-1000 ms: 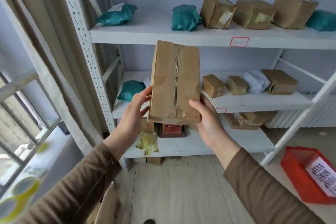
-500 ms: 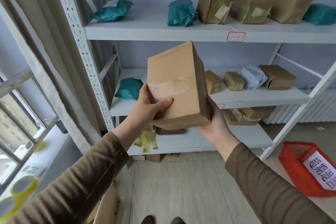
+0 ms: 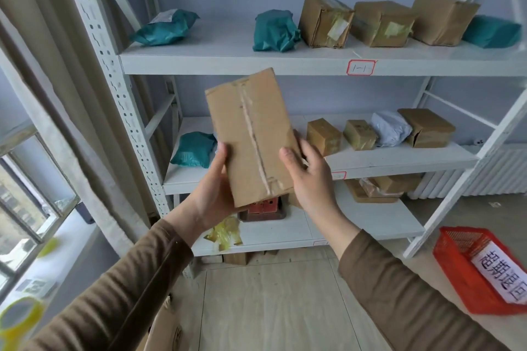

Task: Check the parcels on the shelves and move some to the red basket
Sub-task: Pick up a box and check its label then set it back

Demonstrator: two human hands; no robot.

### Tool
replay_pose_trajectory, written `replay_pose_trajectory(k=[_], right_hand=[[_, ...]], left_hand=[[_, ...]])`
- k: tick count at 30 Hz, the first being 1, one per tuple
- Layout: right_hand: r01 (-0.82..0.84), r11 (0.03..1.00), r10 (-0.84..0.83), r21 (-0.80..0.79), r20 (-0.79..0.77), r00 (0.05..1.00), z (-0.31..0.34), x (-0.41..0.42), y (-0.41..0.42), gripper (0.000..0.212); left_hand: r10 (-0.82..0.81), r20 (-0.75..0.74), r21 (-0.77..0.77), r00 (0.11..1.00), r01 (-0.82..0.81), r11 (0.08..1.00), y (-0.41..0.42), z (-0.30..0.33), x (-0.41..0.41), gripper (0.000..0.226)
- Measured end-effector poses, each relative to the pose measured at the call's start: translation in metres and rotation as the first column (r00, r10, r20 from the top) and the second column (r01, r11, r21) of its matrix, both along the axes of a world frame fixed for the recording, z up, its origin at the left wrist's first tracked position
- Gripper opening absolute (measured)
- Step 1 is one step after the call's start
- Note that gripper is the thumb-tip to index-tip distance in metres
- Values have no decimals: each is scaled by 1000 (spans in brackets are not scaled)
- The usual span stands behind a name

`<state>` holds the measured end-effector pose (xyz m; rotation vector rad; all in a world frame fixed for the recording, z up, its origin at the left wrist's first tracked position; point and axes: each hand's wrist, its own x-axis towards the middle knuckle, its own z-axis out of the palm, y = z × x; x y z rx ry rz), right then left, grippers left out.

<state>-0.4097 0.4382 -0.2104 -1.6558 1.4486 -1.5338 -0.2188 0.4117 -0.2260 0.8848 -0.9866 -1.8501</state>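
Observation:
I hold a brown cardboard parcel (image 3: pixel 252 134) upright in front of the white shelves (image 3: pixel 285 64), its taped seam facing me. My left hand (image 3: pixel 212 194) grips its lower left edge and bottom. My right hand (image 3: pixel 309 177) grips its right side, thumb on the front face. The red basket (image 3: pixel 456 268) with a white label sits on the floor at the lower right, apart from my hands. Teal bags (image 3: pixel 275 31) and brown boxes (image 3: pixel 382 23) lie on the top shelf. More boxes (image 3: pixel 323 135) and a white bag (image 3: pixel 392 128) lie on the middle shelf.
A teal bag (image 3: pixel 194 148) lies at the left of the middle shelf. The bottom shelf holds flat brown parcels (image 3: pixel 376 188), a red item (image 3: pixel 263 206) and crumpled yellow tape (image 3: pixel 225 234). A window sill (image 3: pixel 57 259) with tape rolls and a curtain (image 3: pixel 51 65) are to the left.
I have turned the parcel in my hands: a plain side faced me half a second ago, and now the seamed face is toward me again. My right thumb has come onto the front.

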Motion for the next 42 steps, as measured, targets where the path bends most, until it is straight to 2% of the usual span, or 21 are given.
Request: replay_pose_trajectory(k=[2, 4, 7, 9, 11, 13, 15, 17, 19, 21, 24, 28, 33, 35, 39, 41, 42], right_hand=[[0, 997, -16, -83, -187, 982, -6, 6, -3, 60], [-84, 990, 48, -110, -299, 953, -5, 14, 1, 60], [-202, 963, 123, -180, -371, 921, -8, 19, 3, 54], [-168, 961, 73, -222, -381, 922, -12, 13, -2, 57], [-89, 985, 44, -149, -282, 958, -12, 0, -8, 74], [-51, 999, 52, 8, -104, 993, -6, -12, -10, 94], [-133, 977, 117, 169, 100, 988, -2, -22, -12, 104], [-316, 911, 238, 264, 288, 928, -5, -29, -17, 95], [-447, 836, 298, 318, 422, 856, -12, -34, -18, 74], [-504, 797, 321, 333, 473, 820, -20, -40, -20, 61], [-536, 788, 353, 303, 492, 796, -31, -51, -23, 62], [-519, 808, 349, 279, 484, 803, -47, -61, -31, 69], [-454, 835, 265, 311, 495, 827, -39, -56, -30, 54], [-378, 868, 188, 322, 492, 850, -26, -48, -31, 42], [-216, 921, 65, 323, 421, 905, 17, -29, -30, 18], [-179, 940, 67, 291, 356, 932, 40, -24, -29, 5], [-174, 945, 77, 277, 330, 941, 50, -23, -28, 6]], left_hand=[[67, -114, 96, 991, -56, 994, -6, -6, -2, 88], [148, -208, 172, 967, -113, 979, -12, -17, -1, 91], [195, -259, 224, 946, -138, 965, -19, -34, 5, 97], [190, -279, 232, 941, -126, 964, -24, -41, 8, 98], [186, -298, 225, 936, -120, 967, -26, -41, 10, 94], [195, -310, 212, 931, -133, 968, -29, -42, 13, 91], [209, -308, 175, 928, -160, 972, -31, -42, 16, 89], [225, -297, 146, 928, -189, 971, -32, -43, 17, 90], [244, -250, 109, 937, -223, 969, -31, -40, 17, 93], [252, -172, 39, 952, -249, 968, -32, -38, 19, 94], [217, -71, -85, 974, -222, 971, -36, -37, 26, 87], [261, 83, -211, 962, -239, 948, -37, -30, 29, 66], [382, 74, -275, 921, -350, 896, -33, -27, 17, 26], [401, 81, -345, 912, -352, 870, -29, -22, 9, 32], [351, 138, -507, 926, -238, 828, -21, 1, -2, 66], [307, 120, -529, 944, -201, 824, -19, 18, -3, 64], [290, 100, -519, 952, -199, 831, -19, 28, -3, 64]])
